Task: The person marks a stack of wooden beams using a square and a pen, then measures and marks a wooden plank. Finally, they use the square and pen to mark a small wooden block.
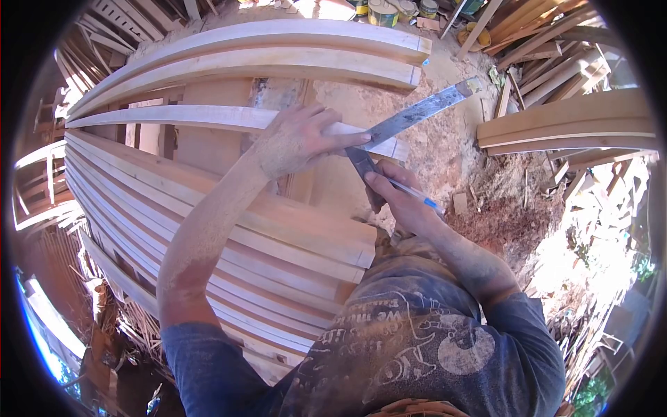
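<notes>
My left hand [295, 139] lies over a pale wooden strip [201, 117], its fingers bent over the far side. One outstretched digit touches the corner of a metal try square [420, 113]. The square's worn blade crosses the strip near its right end and points away to the upper right. My right hand [403, 198] is closed around the square's handle, just right of the strip's end. A pen [424, 197] with a blue end also sticks out of this hand, between thumb and fingers. The right fingertips are partly hidden.
Two more curved timbers [278, 59] lie beyond the strip. Several planks [299, 229] are lined up on the near side, close to my body. Thick beams [570, 121] jut in from the right. Paint cans [382, 12] and scrap wood stand at the back.
</notes>
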Motion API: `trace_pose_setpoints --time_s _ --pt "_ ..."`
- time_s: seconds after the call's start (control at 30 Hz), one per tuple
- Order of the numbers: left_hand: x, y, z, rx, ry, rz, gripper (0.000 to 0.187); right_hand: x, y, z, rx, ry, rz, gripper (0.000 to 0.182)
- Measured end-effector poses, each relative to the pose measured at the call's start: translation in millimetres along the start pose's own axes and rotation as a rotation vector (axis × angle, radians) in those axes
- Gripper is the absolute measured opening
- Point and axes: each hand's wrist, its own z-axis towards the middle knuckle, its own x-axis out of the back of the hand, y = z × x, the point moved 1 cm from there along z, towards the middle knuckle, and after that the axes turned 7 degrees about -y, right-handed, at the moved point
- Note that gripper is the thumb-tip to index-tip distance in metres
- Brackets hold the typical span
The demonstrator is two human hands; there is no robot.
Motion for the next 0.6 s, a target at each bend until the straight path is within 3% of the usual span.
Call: trace_pose_setpoints --time_s 0.6 --pt "-2.1 4.9 4.7 0.019 0.036 0.057 0.068 7.4 8.3 -0.1 0.090 -0.008 -0.015 0.023"
